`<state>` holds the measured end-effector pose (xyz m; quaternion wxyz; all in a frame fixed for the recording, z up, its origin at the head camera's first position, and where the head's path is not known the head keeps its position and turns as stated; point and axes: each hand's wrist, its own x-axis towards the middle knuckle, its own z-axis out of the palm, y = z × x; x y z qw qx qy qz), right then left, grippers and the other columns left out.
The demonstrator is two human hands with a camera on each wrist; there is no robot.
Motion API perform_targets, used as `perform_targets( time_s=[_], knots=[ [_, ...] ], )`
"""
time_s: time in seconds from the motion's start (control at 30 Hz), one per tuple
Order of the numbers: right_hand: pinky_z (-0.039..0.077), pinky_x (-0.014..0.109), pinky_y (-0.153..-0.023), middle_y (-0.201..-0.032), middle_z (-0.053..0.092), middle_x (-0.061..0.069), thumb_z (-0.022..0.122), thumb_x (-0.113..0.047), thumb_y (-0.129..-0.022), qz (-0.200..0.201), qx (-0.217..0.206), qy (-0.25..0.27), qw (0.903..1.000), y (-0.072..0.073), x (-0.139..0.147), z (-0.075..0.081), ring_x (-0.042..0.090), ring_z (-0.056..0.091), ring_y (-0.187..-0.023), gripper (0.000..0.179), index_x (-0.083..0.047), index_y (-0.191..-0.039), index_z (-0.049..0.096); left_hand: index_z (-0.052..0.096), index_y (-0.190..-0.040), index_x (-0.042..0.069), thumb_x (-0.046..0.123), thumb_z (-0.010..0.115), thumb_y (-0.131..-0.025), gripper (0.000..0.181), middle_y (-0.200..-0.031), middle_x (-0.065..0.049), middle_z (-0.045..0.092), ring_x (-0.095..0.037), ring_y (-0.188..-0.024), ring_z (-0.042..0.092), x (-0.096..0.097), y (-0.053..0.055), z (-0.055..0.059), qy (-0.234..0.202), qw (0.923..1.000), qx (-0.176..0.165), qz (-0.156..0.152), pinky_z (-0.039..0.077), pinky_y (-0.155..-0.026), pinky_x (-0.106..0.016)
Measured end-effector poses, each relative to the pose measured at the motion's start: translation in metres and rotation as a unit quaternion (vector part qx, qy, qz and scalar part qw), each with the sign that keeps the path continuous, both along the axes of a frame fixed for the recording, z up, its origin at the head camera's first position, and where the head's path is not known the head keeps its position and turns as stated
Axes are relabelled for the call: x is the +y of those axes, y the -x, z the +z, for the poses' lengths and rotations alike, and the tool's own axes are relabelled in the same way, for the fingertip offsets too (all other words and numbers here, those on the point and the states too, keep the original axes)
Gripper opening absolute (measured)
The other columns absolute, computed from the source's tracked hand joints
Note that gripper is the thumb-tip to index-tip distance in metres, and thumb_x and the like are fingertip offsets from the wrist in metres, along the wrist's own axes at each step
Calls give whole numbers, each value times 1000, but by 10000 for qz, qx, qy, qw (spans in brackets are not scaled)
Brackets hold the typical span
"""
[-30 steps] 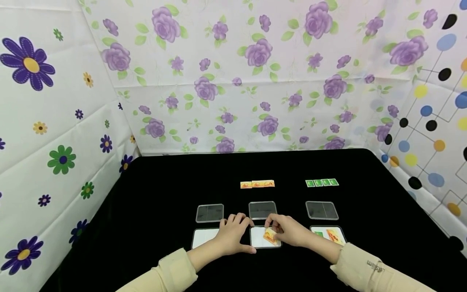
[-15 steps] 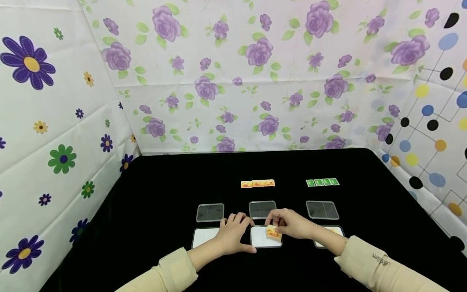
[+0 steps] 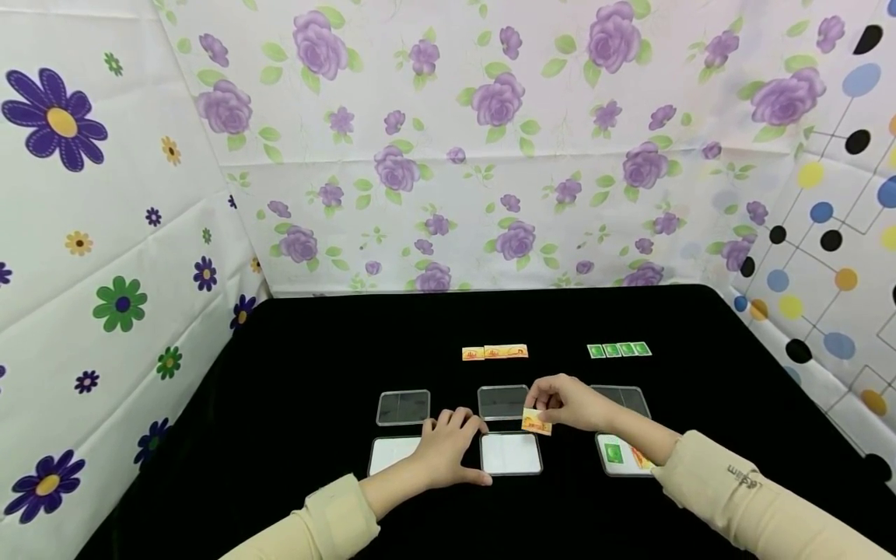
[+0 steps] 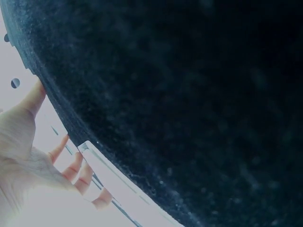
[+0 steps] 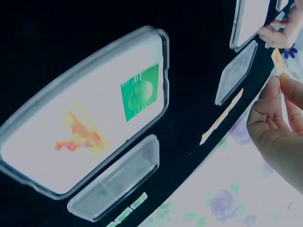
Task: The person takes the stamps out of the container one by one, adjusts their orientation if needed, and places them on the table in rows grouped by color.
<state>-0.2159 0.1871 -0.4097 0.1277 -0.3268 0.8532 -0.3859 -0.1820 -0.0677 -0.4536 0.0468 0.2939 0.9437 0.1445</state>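
Note:
My right hand (image 3: 574,403) pinches a small yellow-orange printed paper piece (image 3: 537,421) between thumb and fingers. It is over the gap between the middle white-lined box (image 3: 511,455) and the clear lid (image 3: 500,403) behind it. The paper piece (image 5: 278,60) also shows in the right wrist view. My left hand (image 3: 450,449) has its fingers spread between the left white-lined box (image 3: 392,453) and the middle one. In the left wrist view, the left hand (image 4: 42,156) has its fingertips near a box edge (image 4: 113,177).
The right white-lined box (image 5: 61,175) holds a green piece (image 5: 140,92) and an orange one (image 5: 83,132). More clear lids (image 3: 404,407) lie behind the boxes. Farther back are rows of orange-yellow pieces (image 3: 500,352) and green pieces (image 3: 619,350). Patterned cloth surrounds the black table.
My right hand has lifted the yellow-orange paper piece off the middle box's white surface and carried it back and slightly right. The left hand has stayed in place.

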Motion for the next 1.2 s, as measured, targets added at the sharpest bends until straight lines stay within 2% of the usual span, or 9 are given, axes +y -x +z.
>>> perform_targets(
  time_s=[0.1,0.23,0.47,0.7,0.9,1.2],
  knots=[
    [49,21,-60,-77,59,7,62,4,-86,-104,-145,40,9998,4,2,4,14,56,-60,10,1,-96,62,51,-121,19,53,76,-69,67,-130,-7,46,-28,-117,43,0,0,0,3,10000,21,-7,37,-89,-52],
    [49,21,-59,-77,59,6,62,4,-86,-236,-190,-35,9995,8,4,7,14,55,-60,9,1,-94,62,51,-120,19,53,77,-69,67,-130,-8,46,-28,-116,43,0,1,0,35,10000,51,-12,37,-89,-51],
    [48,22,-58,-76,59,6,64,3,-85,-357,56,-161,9992,15,8,10,8,53,-61,8,-1,-92,62,51,-120,19,53,77,-69,66,-130,-8,46,-28,-116,42,0,1,1,44,10000,48,-29,37,-89,-51],
    [49,23,-57,-75,59,6,64,3,-85,-345,261,-245,9988,24,9,13,23,57,-62,7,-1,-90,61,51,-120,19,52,77,-69,66,-130,-8,46,-28,-116,42,0,0,3,42,10000,32,-14,37,-89,-51],
    [47,22,-57,-74,59,6,65,2,-85,-285,292,-266,9988,28,8,14,18,56,-62,6,-1,-88,60,51,-120,19,52,77,-69,66,-130,-7,46,-27,-116,43,1,-1,4,72,10000,13,15,37,-89,-50],
    [46,22,-57,-73,59,7,64,3,-85,-326,589,-285,9973,37,11,17,16,54,-60,6,0,-87,60,51,-120,19,51,77,-69,66,-130,-7,46,-27,-116,43,2,-3,6,80,10000,-9,21,37,-89,-50]
  ],
)
